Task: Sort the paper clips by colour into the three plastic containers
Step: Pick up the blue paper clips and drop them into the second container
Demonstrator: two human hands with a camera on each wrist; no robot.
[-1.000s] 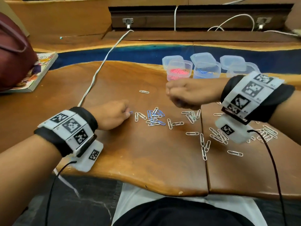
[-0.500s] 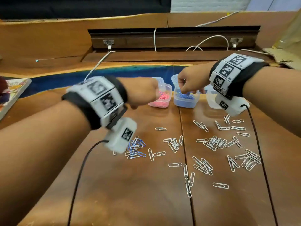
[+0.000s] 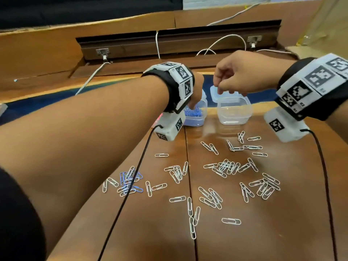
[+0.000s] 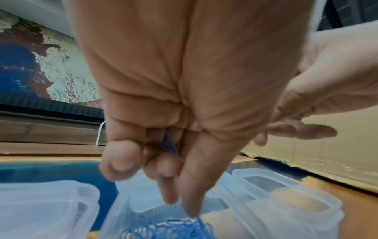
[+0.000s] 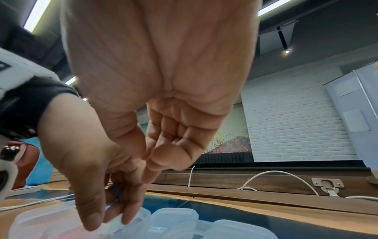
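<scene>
The middle plastic container [image 3: 195, 120] holds a heap of blue paper clips [image 3: 193, 113]. My left hand [image 3: 192, 105] reaches down into it. In the left wrist view a blue clip [image 4: 166, 143] sits pinched between the fingers of that hand [image 4: 163, 177], just above the heap [image 4: 174, 228]. My right hand [image 3: 219, 89] hovers over the clear container [image 3: 233, 112], which looks empty; its fingers hang loosely curled and hold nothing [image 5: 155, 161]. The pink container is almost hidden behind my left wrist. Several white clips [image 3: 226, 166] and a few blue ones [image 3: 140, 189] lie loose on the table [image 3: 282, 232].
Clear lids [image 3: 215, 91] lie behind the containers. White cables [image 3: 90, 78] run along the back of the table and out of a dark wooden trough [image 3: 188, 44]. Black wrist-camera cables [image 3: 131, 194] hang over the scattered clips.
My left hand rose from the loose clips and moved forward into the blue container. My right hand went over the blue container, then right to above the clear one.
</scene>
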